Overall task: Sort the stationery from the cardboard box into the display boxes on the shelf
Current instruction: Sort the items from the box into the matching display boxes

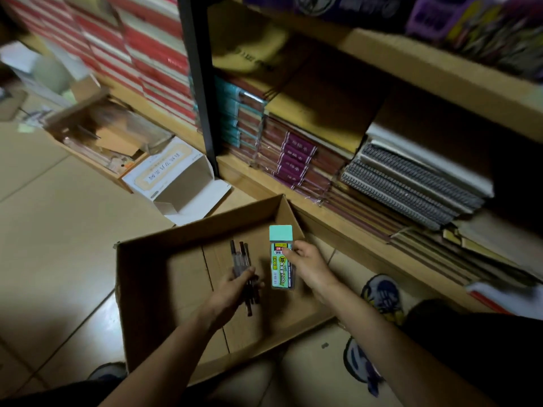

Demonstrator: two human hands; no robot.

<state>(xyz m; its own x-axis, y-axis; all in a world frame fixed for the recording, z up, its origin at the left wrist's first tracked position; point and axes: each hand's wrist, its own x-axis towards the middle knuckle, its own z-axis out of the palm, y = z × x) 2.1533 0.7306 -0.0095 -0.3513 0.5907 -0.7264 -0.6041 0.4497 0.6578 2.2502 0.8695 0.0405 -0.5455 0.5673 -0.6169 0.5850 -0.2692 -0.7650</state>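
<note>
- The left hand [235, 286], at 6 o'clock, curls its fingers round a bundle of dark pens [241, 257] above the cardboard box [205, 227].
- The right hand [308, 259], at its 3 o'clock, pinches a teal-capped pack [279, 268] by the middle.
- He should probably lift both clear of the box wall, keeping the pens together, toward the shelf [323, 221] at 1 o'clock.

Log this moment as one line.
left hand: grips pens | right hand: holds green pack | both over box
</note>
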